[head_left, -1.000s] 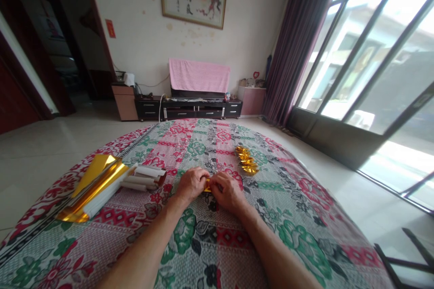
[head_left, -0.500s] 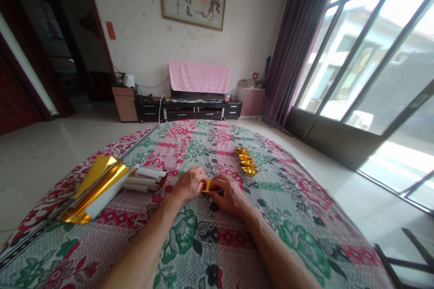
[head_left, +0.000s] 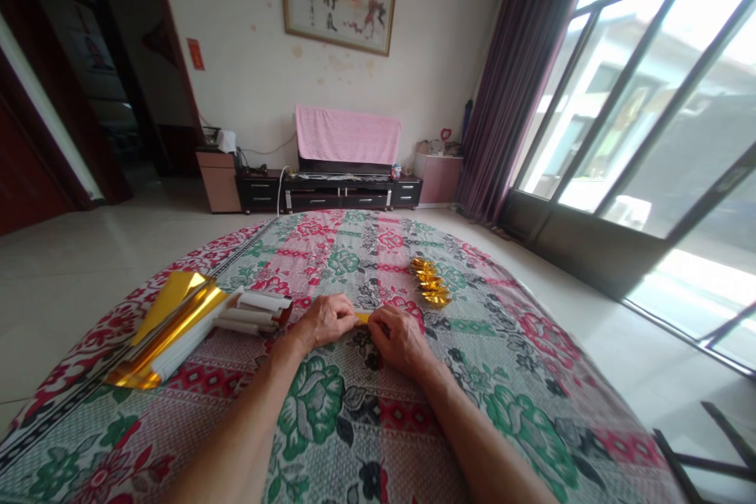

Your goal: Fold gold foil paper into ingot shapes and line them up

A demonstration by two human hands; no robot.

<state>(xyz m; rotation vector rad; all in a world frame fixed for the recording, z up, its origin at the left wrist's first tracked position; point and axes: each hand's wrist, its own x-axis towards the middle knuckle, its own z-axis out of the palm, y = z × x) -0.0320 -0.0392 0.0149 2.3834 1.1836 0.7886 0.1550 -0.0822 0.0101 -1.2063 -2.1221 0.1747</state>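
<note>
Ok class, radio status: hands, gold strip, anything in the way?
Left hand, right hand holding gold strip. Rolls left, folded pieces beyond right hand. Neither blocking.

Between the left hand (head_left: 326,320) and the right hand (head_left: 402,340), the small strip (head_left: 362,319) looks like smooth golden paper with a dull sheen. Left of the left hand, the sheets (head_left: 194,313) are glossy, mirror-like gold foil, and the rolls (head_left: 243,317) show a matt, whitish paper face. Beyond the right hand, the folded pieces (head_left: 433,283) are shiny, creased foil. Under both hands, the cloth (head_left: 327,402) looks woven, matt and slightly rough. Far beyond them, the towel (head_left: 348,132) is matt fabric.
</note>
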